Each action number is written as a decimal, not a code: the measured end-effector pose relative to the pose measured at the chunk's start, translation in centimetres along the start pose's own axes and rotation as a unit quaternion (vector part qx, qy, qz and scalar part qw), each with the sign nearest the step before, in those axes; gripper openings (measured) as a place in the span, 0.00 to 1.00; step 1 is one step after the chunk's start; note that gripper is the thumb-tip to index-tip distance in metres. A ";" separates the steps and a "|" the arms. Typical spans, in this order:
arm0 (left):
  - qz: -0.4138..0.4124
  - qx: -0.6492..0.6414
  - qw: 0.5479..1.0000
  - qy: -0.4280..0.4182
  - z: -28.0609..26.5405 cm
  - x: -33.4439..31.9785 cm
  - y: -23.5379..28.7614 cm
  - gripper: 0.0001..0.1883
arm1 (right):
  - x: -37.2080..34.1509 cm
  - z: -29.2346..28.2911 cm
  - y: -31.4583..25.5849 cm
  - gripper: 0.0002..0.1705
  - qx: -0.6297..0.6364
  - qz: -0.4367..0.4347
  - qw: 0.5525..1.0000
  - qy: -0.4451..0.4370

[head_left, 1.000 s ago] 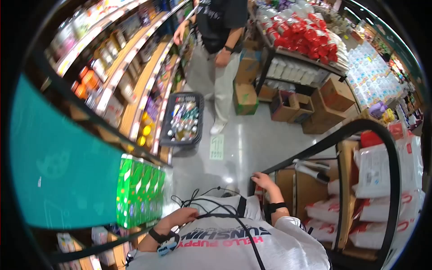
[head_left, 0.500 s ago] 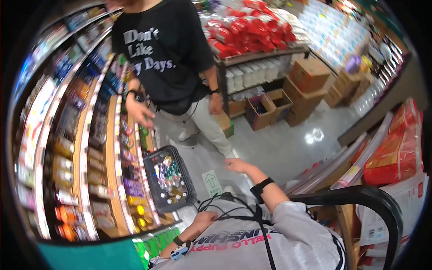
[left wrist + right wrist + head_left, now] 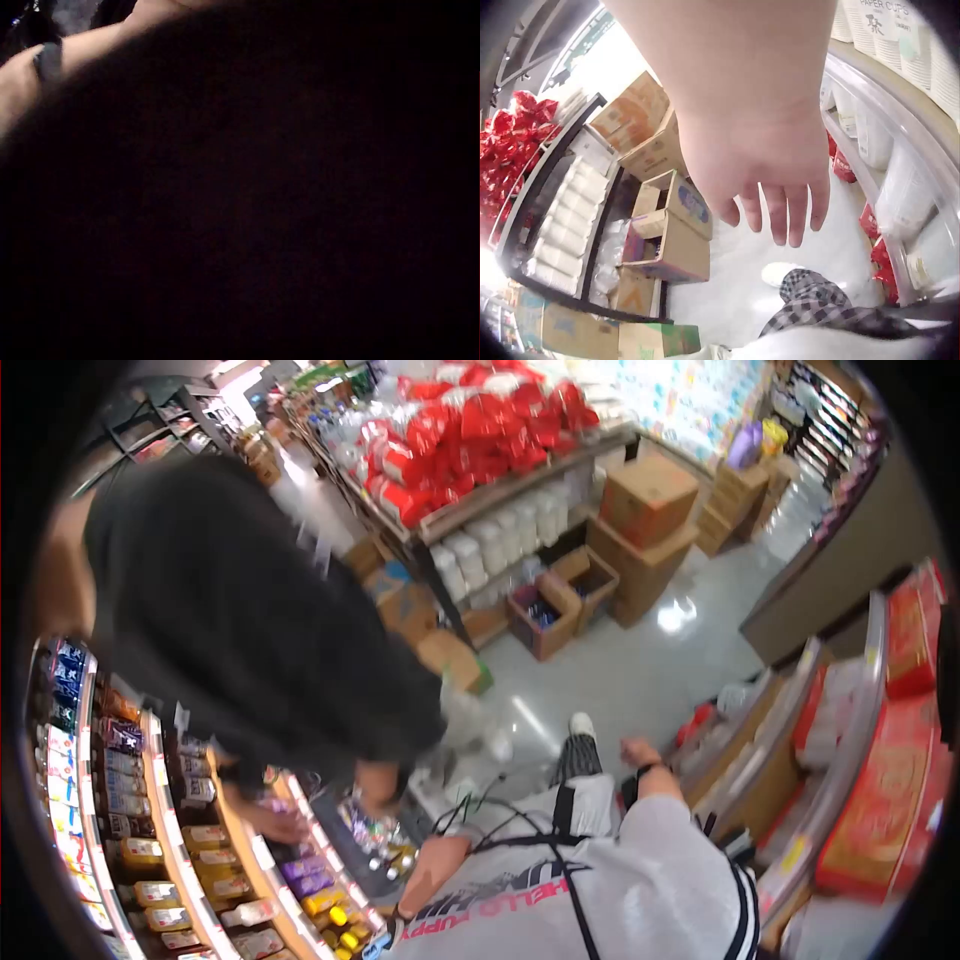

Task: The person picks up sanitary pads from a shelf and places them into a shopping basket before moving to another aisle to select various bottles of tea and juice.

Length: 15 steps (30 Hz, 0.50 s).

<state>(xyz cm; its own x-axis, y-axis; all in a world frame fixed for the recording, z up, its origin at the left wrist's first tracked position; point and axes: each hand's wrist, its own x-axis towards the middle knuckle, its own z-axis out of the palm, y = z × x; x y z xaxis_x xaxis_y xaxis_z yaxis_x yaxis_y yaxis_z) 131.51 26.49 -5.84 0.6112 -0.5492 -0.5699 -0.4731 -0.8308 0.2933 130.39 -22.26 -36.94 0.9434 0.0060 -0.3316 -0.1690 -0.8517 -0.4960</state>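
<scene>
In the head view, we see black cables (image 3: 574, 905) running over a shirt (image 3: 640, 885); our left hand (image 3: 440, 857) lies by the shirt's edge, but we cannot tell whether it grips them. Our right hand (image 3: 640, 751) hangs beyond the shirt, toward a shelf (image 3: 862, 745). The left wrist view is mostly dark. In the right wrist view, our fingers (image 3: 778, 217) hang straight, slightly apart.

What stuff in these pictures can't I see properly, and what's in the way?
Left wrist view: almost everything; blackness fills most of it.
Head view: the fingers of the left hand; too blurred to tell apart.
Head view: some things inside the basket; blurred, partly covered by the other person's hand.
Right wrist view: tops of the paper cups; cut off by the top edge.
</scene>
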 end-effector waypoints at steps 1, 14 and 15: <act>-0.061 -0.010 0.998 -0.020 -0.8 1.6 0.6 0.12 | 0.8 -0.3 3.2 0.09 -0.084 -0.133 0.988 0.000; 0.094 -0.152 0.947 0.268 -14.6 22.1 11.4 0.06 | 23.7 -20.7 8.4 0.19 0.415 0.240 0.870 -0.117; 0.096 -0.144 0.935 0.310 -15.0 22.2 12.0 0.05 | 25.8 -22.5 9.0 0.18 0.393 0.241 0.879 -0.121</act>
<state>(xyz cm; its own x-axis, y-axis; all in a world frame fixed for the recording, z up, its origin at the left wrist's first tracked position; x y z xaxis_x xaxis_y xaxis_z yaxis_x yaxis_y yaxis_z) 148.96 2.95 -3.44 0.8252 -0.5632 0.0428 -0.4758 -0.6523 0.5901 159.63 -41.56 -31.88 0.6354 -0.0644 -0.7695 -0.7676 -0.1611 -0.6203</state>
